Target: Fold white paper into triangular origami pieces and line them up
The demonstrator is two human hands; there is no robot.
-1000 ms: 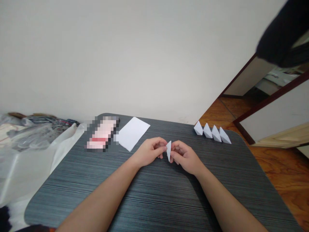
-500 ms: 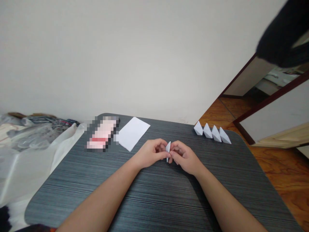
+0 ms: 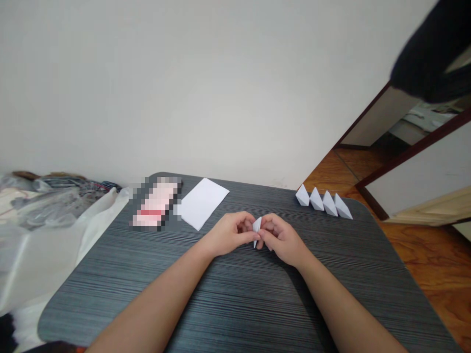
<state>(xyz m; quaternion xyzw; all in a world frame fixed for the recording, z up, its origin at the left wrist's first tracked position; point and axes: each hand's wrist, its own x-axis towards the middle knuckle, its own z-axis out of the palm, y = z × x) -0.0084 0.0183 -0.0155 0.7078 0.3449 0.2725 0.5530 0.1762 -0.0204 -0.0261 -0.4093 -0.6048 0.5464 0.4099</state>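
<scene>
A small folded paper piece (image 3: 257,225), white and pointed at both ends, stands nearly upright between my two hands. My left hand (image 3: 233,233) pinches it from the left, thumb towards me and fingers behind. From the right, my right hand (image 3: 278,236) grips the same piece between thumb and curled fingers. Parts of the paper are hidden by my fingertips. Beyond my left hand lie flat white paper sheets (image 3: 204,202). Several folded white paper shapes (image 3: 316,199) stand in a slanting row at the table's back right.
The dark wood-grain table (image 3: 228,304) reaches the pale wall (image 3: 206,98). A blurred-out pinkish flat object (image 3: 156,201) lies at its back left. Plastic-covered things (image 3: 40,240) lie beside the left edge. Wooden floor (image 3: 423,255) shows at the right.
The folded paper piece has tilted slightly, its top tip shifting a little to the right. My hands stay almost in the same place.
</scene>
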